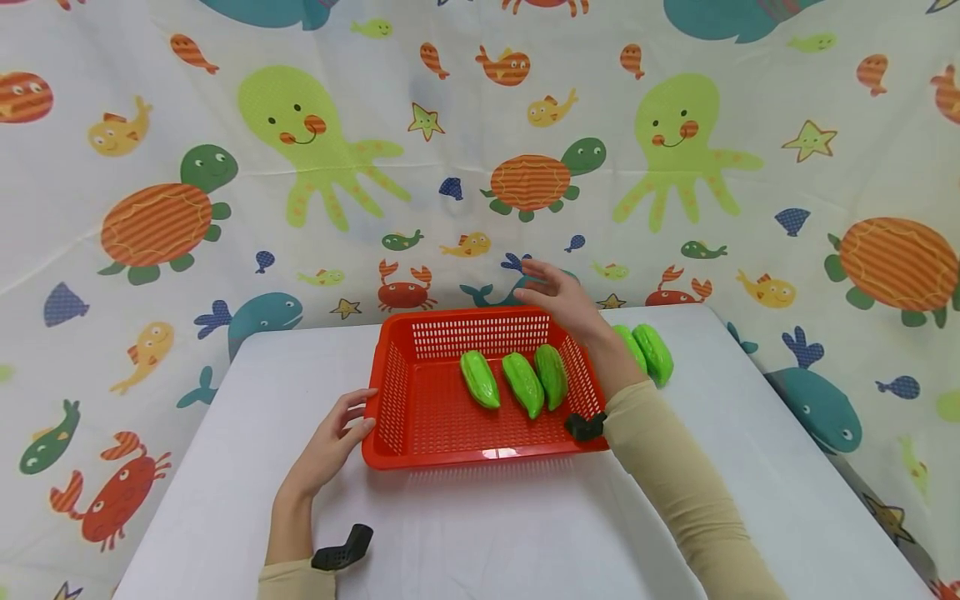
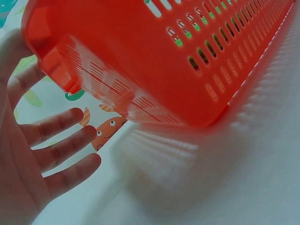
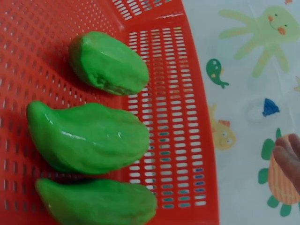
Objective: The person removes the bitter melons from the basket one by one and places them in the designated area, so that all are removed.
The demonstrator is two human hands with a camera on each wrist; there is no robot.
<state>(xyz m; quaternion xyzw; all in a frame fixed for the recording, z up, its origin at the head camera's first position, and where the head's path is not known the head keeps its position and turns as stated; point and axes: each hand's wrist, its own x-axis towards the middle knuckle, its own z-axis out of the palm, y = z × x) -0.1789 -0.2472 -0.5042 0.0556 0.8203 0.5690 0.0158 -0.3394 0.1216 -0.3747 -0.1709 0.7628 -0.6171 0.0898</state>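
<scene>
Left hand (image 1: pixel 330 446) rested open-fingered against basket (image 1: pixel 420 454) on worktop (image 1: pixel 465 533); right hand (image 1: pixel 558 296) hovered open, empty, over far rim; three gourds (image 1: pixel 522 383) inside; a nudge might slide the basket

The head camera looked forward and down from above the near edge of the desk (image 1: pixel 225 500), taking in the whole red basket (image 1: pixel 420 417), both hands and the sea-animal cloth (image 1: pixel 112 125) behind. The left wrist camera sat very low and close beside the left hand (image 2: pixel 28 159), facing along the desk at the basket's (image 2: pixel 154 70) outer wall, which filled most of its frame. The right wrist camera looked steeply down from close above the basket's (image 3: pixel 187 140) far right corner, sharing with the head view the three green vegetables (image 3: pixel 93 138) inside.
</scene>
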